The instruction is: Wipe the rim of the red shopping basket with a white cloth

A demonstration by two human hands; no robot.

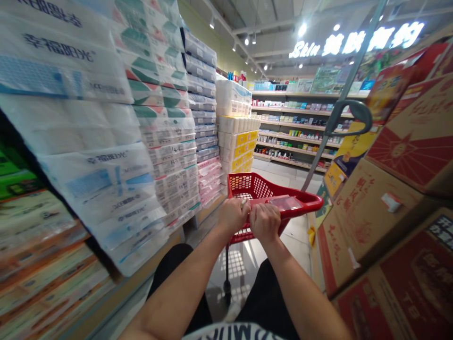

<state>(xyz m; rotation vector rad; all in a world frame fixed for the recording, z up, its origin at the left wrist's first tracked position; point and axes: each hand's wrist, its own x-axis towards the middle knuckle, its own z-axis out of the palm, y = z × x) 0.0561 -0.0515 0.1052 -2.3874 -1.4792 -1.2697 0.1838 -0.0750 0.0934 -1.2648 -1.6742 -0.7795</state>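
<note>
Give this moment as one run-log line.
left hand: grips red cart handle | right hand: grips same handle | left: stacked wrapped packs | right: stacked cartons | ahead: stocked shelves

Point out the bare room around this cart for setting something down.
Bare floor shows right of the red cart, bordered by the stacked cartons, and ahead between the cart and the shelves. Crowded: the left side, walled by stacked wrapped packs; the right, by the cartons; and the cart handle, where the left hand and right hand grip side by side.
</note>
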